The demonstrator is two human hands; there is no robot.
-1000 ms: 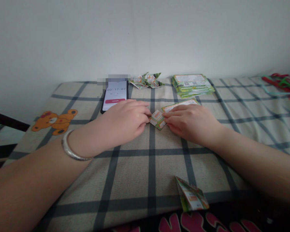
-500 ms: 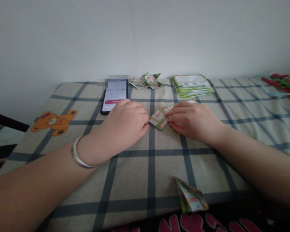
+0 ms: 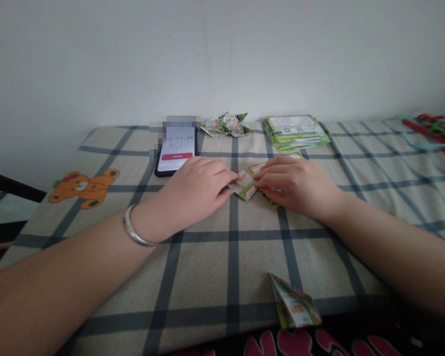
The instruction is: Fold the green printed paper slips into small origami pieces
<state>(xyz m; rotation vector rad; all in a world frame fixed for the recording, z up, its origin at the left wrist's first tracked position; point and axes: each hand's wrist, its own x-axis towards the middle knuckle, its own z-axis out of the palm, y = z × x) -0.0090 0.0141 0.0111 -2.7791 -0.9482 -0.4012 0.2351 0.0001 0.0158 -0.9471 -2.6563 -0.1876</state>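
Between my hands a small folded paper piece (image 3: 245, 186), printed in green, white and orange, lies on the checked cloth. My left hand (image 3: 200, 185) pinches its left corner between thumb and fingers. My right hand (image 3: 295, 185) has its fingers bent together on the piece's right edge. More of the same printed paper (image 3: 295, 155) shows from under the right hand, mostly hidden by it. Close to the table's front edge stands a folded paper triangle (image 3: 294, 306), apart from both hands.
A phone (image 3: 176, 160) with a timer lies behind my left hand. Folded paper stars (image 3: 228, 124) and a stack of printed sheets (image 3: 295, 131) are by the wall. A bear picture (image 3: 83, 187) is at left, coloured strips (image 3: 433, 129) at far right.
My left hand has moved a little to the right, and its fingertips now reach further over the folded paper's left corner. The right hand has hardly moved.
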